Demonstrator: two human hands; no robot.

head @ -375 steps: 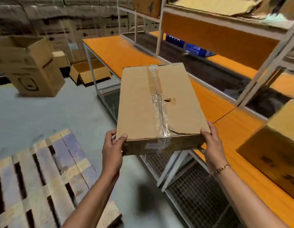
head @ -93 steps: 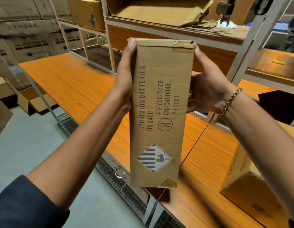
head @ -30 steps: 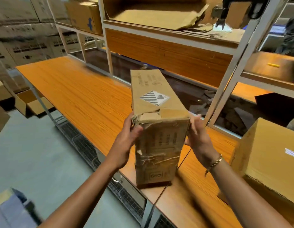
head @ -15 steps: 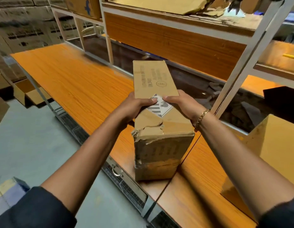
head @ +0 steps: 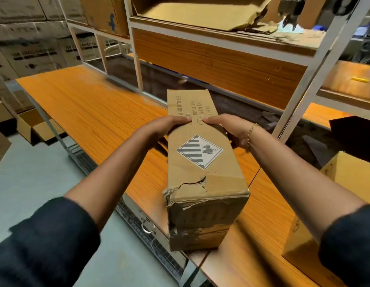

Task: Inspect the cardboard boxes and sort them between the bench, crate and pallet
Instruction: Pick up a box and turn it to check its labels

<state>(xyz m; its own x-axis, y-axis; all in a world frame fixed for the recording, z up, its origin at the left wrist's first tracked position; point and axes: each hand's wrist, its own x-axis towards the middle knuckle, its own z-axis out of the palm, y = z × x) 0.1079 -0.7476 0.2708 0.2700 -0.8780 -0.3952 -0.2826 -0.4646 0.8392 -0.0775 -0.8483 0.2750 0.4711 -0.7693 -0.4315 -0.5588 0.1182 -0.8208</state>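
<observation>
A long brown cardboard box [head: 200, 162] printed "lithium ion batteries", with a striped hazard diamond, lies lengthwise over the orange bench [head: 86, 112], near its front edge. Its near end is crushed and torn at the top corner. My left hand [head: 169, 126] grips the box's left side with the thumb laid across the top face. On the opposite side my right hand [head: 227, 129], wearing a gold bracelet, holds it the same way, thumb tips nearly meeting on top. Whether the box's underside touches the bench is hidden.
A second cardboard box [head: 325, 214] stands on the bench at the right. White metal shelving [head: 300, 96] with flattened cardboard rises behind. Wire mesh drawers [head: 142, 222] hang under the bench. Open boxes [head: 33, 125] sit on the grey floor at left.
The box has tipped from standing upright to lying along its length over the bench. Both hands have slid from its near end up to its middle, thumbs on top.
</observation>
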